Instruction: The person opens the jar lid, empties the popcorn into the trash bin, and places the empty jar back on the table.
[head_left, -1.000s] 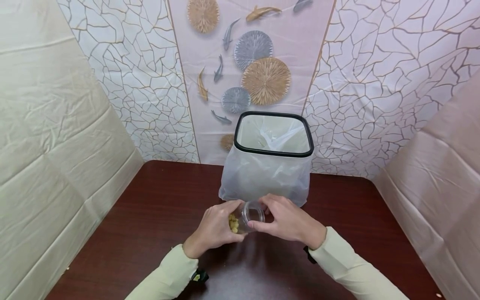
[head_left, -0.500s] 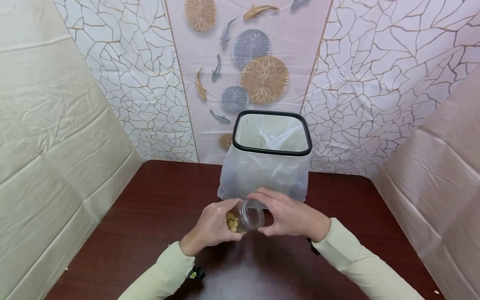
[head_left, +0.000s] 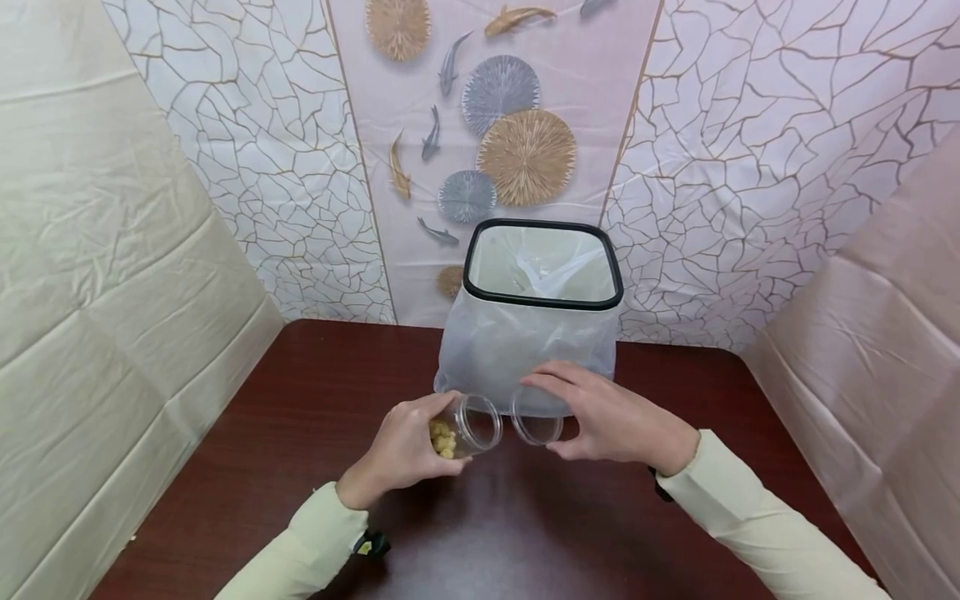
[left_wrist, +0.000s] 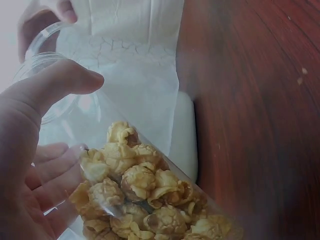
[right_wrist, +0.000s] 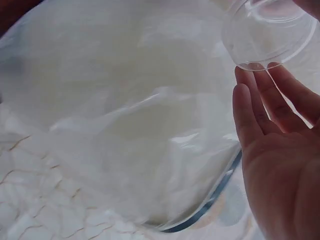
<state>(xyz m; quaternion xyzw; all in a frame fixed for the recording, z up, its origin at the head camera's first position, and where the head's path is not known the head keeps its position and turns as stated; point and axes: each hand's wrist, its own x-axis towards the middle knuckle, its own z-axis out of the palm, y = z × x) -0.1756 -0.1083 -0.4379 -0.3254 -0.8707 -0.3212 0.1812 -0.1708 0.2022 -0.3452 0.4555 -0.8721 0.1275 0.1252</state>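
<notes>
Tilted on its side, a clear plastic jar [head_left: 459, 421] has its uncovered mouth facing right. My left hand [head_left: 399, 440] grips the jar round its body. Inside lie pieces of caramel popcorn [left_wrist: 140, 185], heaped toward the jar's bottom in the left wrist view. To the right of the mouth, my right hand [head_left: 618, 421] holds a clear round lid [head_left: 537, 417] by its edge, between thumb and fingers. A small gap separates lid and jar. In the right wrist view, fingertips touch the rim of the lid [right_wrist: 270, 37].
Just behind the hands stands a bin [head_left: 517, 354] lined with a translucent bag, its black rim [head_left: 542, 303] facing up. It rests on a dark red-brown table [head_left: 315, 400]. Patterned cloth [head_left: 690, 208] hangs behind, and plain beige cloth [head_left: 127, 275] covers the left side.
The lid has come away from the jar's mouth and moved right with my right hand. My left hand has shifted slightly left with the jar.
</notes>
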